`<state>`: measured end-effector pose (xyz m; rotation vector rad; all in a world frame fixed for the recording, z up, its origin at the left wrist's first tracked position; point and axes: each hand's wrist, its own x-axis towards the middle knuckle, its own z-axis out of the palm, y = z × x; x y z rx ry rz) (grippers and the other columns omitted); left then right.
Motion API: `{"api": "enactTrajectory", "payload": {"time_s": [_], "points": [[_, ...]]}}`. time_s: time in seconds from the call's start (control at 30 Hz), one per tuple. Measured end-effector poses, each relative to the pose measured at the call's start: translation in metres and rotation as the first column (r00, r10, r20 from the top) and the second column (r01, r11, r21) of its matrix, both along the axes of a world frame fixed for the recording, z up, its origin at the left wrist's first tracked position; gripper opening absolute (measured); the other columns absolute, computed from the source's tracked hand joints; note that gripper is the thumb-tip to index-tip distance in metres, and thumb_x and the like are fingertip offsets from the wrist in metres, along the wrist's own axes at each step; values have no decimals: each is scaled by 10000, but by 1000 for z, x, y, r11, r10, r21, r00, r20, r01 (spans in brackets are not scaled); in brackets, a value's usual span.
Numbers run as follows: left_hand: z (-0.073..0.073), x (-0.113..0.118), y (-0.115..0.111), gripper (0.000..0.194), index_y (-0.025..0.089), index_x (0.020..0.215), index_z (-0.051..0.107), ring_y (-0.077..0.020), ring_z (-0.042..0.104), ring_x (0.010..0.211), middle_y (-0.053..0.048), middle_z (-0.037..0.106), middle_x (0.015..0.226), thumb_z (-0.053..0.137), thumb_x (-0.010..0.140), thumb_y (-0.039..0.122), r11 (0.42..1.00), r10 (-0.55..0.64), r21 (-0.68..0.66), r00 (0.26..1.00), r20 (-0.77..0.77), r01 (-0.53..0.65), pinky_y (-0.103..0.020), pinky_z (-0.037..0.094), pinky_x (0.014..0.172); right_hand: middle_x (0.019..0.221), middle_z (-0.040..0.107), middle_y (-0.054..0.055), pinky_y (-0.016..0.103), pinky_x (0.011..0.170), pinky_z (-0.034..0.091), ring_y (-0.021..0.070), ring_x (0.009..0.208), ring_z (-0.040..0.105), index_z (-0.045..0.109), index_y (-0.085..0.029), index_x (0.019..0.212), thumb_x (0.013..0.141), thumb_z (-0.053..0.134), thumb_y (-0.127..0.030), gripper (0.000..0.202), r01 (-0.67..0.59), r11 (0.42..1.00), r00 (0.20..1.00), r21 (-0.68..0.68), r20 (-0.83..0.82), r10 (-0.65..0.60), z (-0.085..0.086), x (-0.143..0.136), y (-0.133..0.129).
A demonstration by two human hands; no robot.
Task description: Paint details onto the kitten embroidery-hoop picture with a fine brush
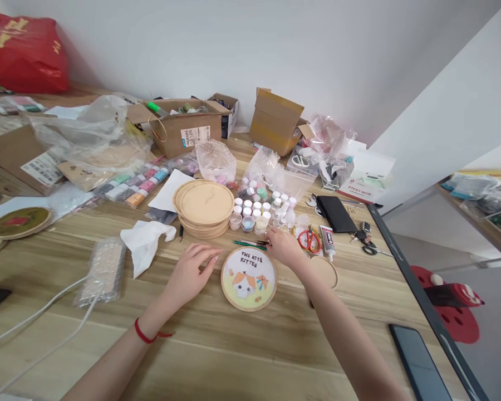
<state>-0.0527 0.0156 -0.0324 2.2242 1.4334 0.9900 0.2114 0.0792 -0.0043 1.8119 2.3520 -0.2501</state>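
Observation:
My left hand [195, 268] hovers or rests just left of a round wooden hoop [249, 278] with a kitten picture and lettering; its thumb and fingers are apart with nothing between them. Beyond the hoop, my right hand [280, 245] bends its fingers down beside the thin brushes [250, 244]. What its fingertips hold, if anything, is too small to make out. Small white-lidded jars [256, 206] stand just past the right hand. The stacked round wooden boards [204, 206] are behind the left hand.
Red scissors [309, 240], a glue tube [328, 243] and a black notebook [336, 214] lie to the right. A phone [420, 362] is at the lower right. Crumpled tissue [145, 245] and a bubble-wrapped block [103, 270] with cables are left. Cardboard boxes [186, 131] line the back.

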Motion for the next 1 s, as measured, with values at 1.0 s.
{"api": "enactTrajectory", "payload": {"time_s": [1.0], "points": [[27, 70, 9, 297, 204, 1188, 619, -222, 665, 1035, -87, 697, 1128, 469, 979, 354, 994, -76, -53, 970, 232, 91, -364, 555, 880, 1060, 716, 90, 276, 809, 519, 184, 919, 668, 725, -177, 1040, 887, 491, -107, 288, 59, 955, 775, 292, -616, 140, 27, -35, -59]]}}
